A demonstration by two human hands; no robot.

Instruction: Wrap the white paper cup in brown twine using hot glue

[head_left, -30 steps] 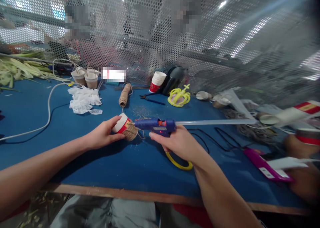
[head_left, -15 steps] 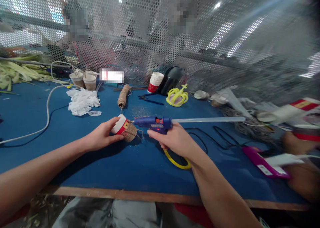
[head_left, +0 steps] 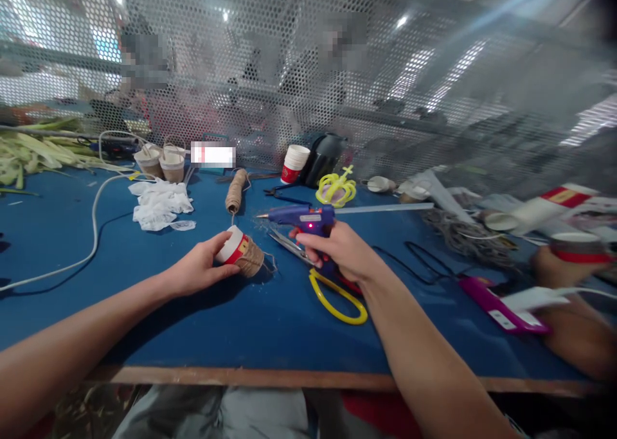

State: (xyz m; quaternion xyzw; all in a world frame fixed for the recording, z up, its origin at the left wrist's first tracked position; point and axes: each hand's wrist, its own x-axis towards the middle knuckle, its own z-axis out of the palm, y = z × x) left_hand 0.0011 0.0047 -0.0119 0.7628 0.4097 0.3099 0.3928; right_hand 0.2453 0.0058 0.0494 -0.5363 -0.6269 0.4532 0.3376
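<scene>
Hands half-curled, left gripping twine-wrapped paper cup, right closed round blue glue gun

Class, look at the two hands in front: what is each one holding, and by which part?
The left hand holds the paper cup by its white rim end; the right hand grips the blue glue gun by its handle.

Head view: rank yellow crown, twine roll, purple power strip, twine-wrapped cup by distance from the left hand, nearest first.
From the left hand:
1. Twine-wrapped cup: in its grasp.
2. Twine roll: just beyond the cup.
3. Yellow crown: farther back, to the right.
4. Purple power strip: far right.
</scene>
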